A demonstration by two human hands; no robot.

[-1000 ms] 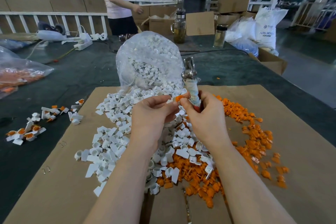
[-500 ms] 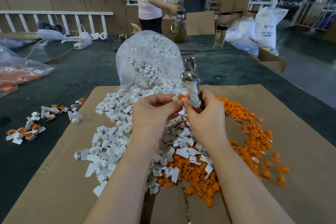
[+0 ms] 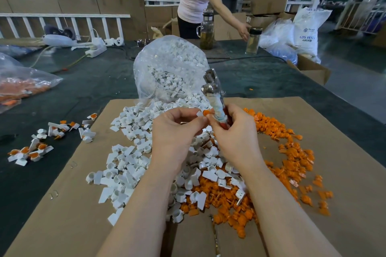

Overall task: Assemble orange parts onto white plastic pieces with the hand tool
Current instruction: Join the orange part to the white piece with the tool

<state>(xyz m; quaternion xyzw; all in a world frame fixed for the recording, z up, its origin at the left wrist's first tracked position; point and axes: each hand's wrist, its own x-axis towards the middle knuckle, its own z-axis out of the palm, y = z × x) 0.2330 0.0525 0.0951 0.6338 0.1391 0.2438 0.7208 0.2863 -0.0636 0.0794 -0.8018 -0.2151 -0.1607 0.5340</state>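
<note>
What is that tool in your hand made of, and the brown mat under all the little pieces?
The hand tool looks like bare shiny metal at its head, since it glints silver; its handle seems wrapped in worn whitish tape or cloth. The right hand grips it. The brown mat looks like matte cardboard: flat, dull tan, with staples near its left edge.

- Two bare forearms were seen, with no sleeves reaching into view.
- The left hand [image 3: 175, 131] and right hand [image 3: 236, 137] were ungloved, without rings or watch.
</note>
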